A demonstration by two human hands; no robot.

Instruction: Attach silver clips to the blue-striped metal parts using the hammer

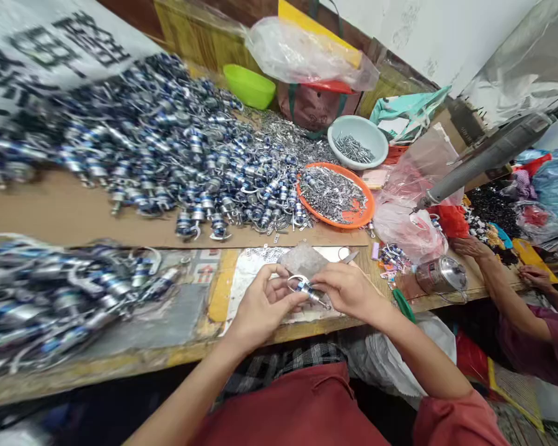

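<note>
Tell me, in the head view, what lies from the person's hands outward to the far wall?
Left hand and right hand pinching a blue part → orange plate → white bowl → clear bag.

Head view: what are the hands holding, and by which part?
Both hold one small blue-and-silver part: the left hand pinches its wire-loop end, the right hand its silver tip.
</note>
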